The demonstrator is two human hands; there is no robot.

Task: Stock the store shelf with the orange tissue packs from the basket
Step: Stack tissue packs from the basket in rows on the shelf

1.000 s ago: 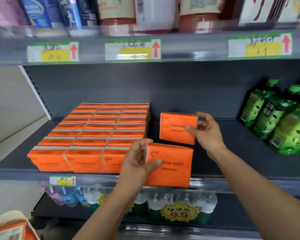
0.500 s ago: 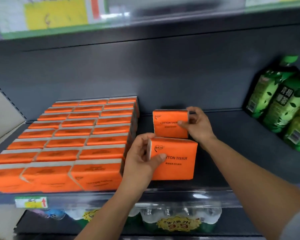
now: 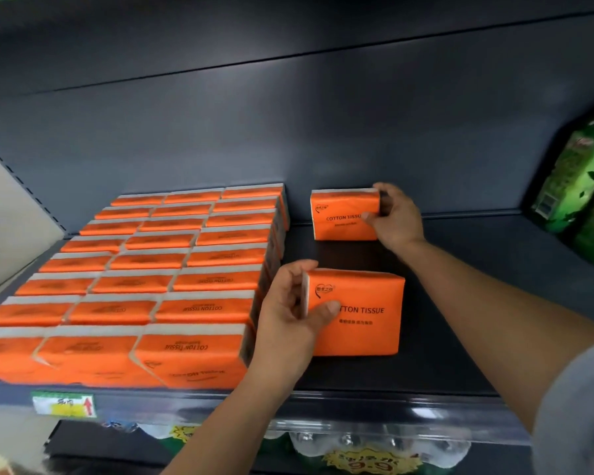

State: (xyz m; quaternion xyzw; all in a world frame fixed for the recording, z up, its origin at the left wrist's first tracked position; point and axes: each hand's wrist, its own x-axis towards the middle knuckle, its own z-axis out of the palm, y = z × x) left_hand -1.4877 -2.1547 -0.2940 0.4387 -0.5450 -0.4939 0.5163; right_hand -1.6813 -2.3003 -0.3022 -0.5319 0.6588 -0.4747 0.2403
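Your dark shelf carries a block of orange tissue packs on its left side. Just right of the block, the front pack stands upright (label reads COTTON TISSUE), with your left hand curled round its left edge. The rear pack sits near the back wall, your right hand pinching its right end.
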